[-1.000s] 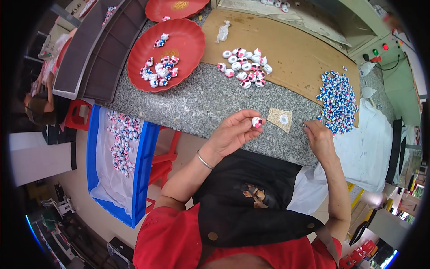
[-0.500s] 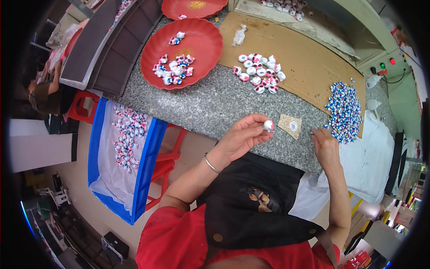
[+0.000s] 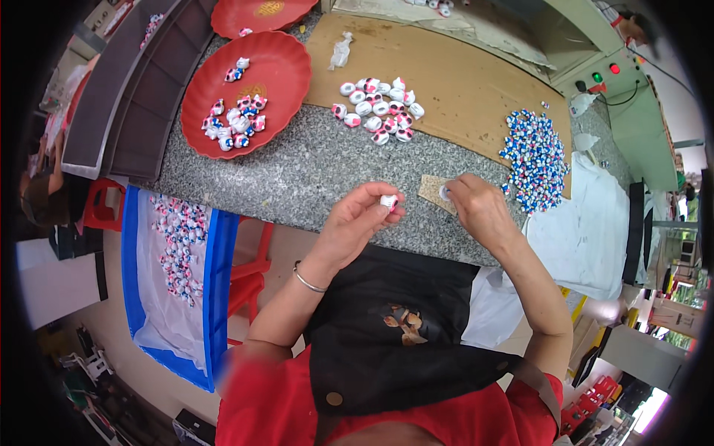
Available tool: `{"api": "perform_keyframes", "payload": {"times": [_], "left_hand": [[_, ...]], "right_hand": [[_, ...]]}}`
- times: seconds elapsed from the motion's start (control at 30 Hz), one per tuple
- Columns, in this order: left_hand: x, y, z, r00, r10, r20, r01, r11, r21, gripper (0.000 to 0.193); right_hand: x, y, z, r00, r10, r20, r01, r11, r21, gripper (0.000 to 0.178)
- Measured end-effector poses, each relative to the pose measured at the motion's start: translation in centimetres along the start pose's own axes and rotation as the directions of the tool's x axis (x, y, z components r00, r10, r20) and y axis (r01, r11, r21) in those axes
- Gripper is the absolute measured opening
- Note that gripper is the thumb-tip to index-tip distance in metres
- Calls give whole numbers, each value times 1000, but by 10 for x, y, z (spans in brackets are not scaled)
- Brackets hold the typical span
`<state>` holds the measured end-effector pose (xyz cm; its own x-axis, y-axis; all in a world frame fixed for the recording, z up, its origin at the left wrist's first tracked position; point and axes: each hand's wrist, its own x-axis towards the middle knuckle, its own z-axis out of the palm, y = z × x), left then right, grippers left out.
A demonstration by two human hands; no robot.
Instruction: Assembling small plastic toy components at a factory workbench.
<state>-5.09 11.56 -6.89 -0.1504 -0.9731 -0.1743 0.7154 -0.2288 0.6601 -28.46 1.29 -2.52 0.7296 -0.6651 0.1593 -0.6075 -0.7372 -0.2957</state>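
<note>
- My left hand [image 3: 357, 223] pinches one small white figurine [image 3: 388, 201] between thumb and fingertips, lifted just above the near edge of the granite worktop [image 3: 297, 171].
- My right hand [image 3: 480, 208] presses fingers down on a small tan pad [image 3: 431, 189] lying on the worktop; a little round white piece [image 3: 445, 193] sits under the fingertips. I cannot tell whether the fingers grip it or only rest on it.
- As I judge it, the work is somewhere in the middle: one piece is in hand, with batches at different stages lying around.
- Beyond the hands, a loose cluster of white-and-pink figurines [image 3: 378, 111] sits at the near edge of the brown board [image 3: 461, 82].
- At the right, a dense heap of blue-and-white pieces [image 3: 535, 160] lies partly on that board and just beside a white cloth [image 3: 587, 223].
- The round red tray [image 3: 286, 74] holds a scattering of painted figurines [image 3: 234, 123], well short of covering it. A second red tray [image 3: 253, 18] behind it shows almost nothing.
- Below the worktop on my left, a blue-edged bin [image 3: 212, 290] lined in white holds a long spread of painted pieces [image 3: 178, 245].
- One crumpled clear wrapper [image 3: 341, 50] lies alone at the board's far end.
</note>
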Motion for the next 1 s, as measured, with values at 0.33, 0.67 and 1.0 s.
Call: {"api": "perform_keyframes", "payload": {"times": [0.33,0.67,1.0], "left_hand": [[5,-13,3,997,66,49,-78,954,289,37],[21,-28,23,916,387,109,-348,625,699,32],[23,-22,31,906,252,339,-422,584,693,32]], "right_hand": [[1,0,-1,997,-31,64,35,998,-52,7],[-16,-19,-8,909,417,7,-330,709,624,16],[-35,-36,-17,915,379,139,-325,485,812,12]]}}
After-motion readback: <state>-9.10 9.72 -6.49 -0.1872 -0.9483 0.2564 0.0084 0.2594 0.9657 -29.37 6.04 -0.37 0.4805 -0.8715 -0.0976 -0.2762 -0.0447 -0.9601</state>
